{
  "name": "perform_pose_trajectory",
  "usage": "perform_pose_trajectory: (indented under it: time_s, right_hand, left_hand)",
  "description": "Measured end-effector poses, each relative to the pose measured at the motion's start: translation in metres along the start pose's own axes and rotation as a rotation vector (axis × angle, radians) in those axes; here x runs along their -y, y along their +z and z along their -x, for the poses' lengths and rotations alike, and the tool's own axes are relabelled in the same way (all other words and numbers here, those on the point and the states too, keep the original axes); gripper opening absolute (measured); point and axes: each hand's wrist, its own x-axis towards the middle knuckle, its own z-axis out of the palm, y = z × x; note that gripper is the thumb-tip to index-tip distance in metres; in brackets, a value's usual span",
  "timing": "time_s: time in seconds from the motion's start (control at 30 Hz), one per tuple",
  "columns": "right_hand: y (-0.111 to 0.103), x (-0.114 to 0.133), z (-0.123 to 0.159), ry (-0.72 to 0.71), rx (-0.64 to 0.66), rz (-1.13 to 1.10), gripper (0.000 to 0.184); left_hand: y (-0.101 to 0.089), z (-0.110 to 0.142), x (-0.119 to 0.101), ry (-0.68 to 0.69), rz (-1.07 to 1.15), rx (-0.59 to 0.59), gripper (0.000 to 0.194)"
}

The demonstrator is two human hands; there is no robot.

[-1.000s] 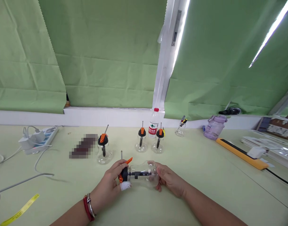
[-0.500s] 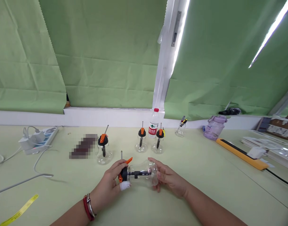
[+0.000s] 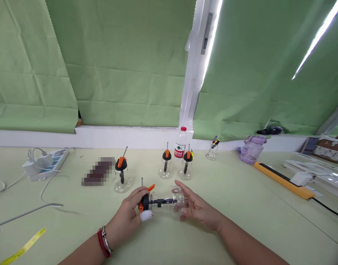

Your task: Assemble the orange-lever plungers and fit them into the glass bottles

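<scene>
A clear glass bottle (image 3: 169, 209) with a black and orange lid (image 3: 143, 202) lies on its side in the air between my hands. A dark stick runs through its inside, and a thin metal rod stands out past the lid. My left hand (image 3: 128, 213) is wrapped around the lid, a white wrapping on its thumb. Cupped around the base end, my right hand (image 3: 200, 208) has its thumb and fingers on the glass. Similar lidded bottles stand upright beyond: one glass bottle (image 3: 123, 183) to the left, another (image 3: 165, 172) in the middle, a third (image 3: 185, 173) beside it.
A red-capped water bottle (image 3: 180, 145) stands behind the glass bottles. Farther right are a jar holding tools (image 3: 212, 154), a purple bottle (image 3: 251, 149) and an orange power strip (image 3: 285, 182). At left lie a white power strip (image 3: 56, 163), cables and a yellow strip (image 3: 23, 246).
My right hand has shifted slightly at the bottle's base, its fingers moving a little around the glass. My left hand keeps hold of the lid, nearly still.
</scene>
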Motion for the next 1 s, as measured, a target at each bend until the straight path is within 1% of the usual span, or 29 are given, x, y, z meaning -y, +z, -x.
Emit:
perform_pose_trajectory:
  time_s: [0.13, 0.33, 0.5, 0.6, 0.67, 0.73, 0.83, 1.0]
  right_hand:
    - [-0.001, -0.001, -0.001, 0.039, -0.02, 0.002, 0.072]
    - [0.001, -0.006, -0.004, 0.118, -0.068, 0.038, 0.063]
    - [0.001, -0.008, -0.003, 0.141, -0.039, 0.04, 0.073]
    - [0.0, -0.006, -0.001, 0.077, -0.005, -0.003, 0.074]
    - [0.0, -0.003, 0.0, 0.019, 0.001, -0.02, 0.083]
    - [0.0, -0.001, 0.0, -0.003, -0.008, -0.012, 0.087]
    - [0.001, -0.002, -0.001, 0.023, -0.038, -0.008, 0.083]
    - [0.002, -0.013, -0.006, 0.14, -0.079, 0.002, 0.067]
  left_hand:
    - [-0.001, 0.0, 0.0, 0.022, 0.005, 0.029, 0.046]
    - [0.001, 0.003, 0.005, 0.032, -0.007, 0.051, 0.049]
    - [0.002, 0.005, 0.01, 0.042, -0.052, 0.041, 0.05]
    - [0.002, 0.004, 0.01, 0.041, -0.062, 0.013, 0.05]
    - [0.0, 0.003, 0.008, 0.031, -0.064, -0.006, 0.049]
    - [-0.001, 0.002, 0.005, 0.025, -0.056, -0.009, 0.048]
    - [-0.001, 0.002, 0.003, 0.029, -0.034, -0.004, 0.048]
    - [0.003, 0.005, 0.008, 0.04, -0.032, -0.018, 0.049]
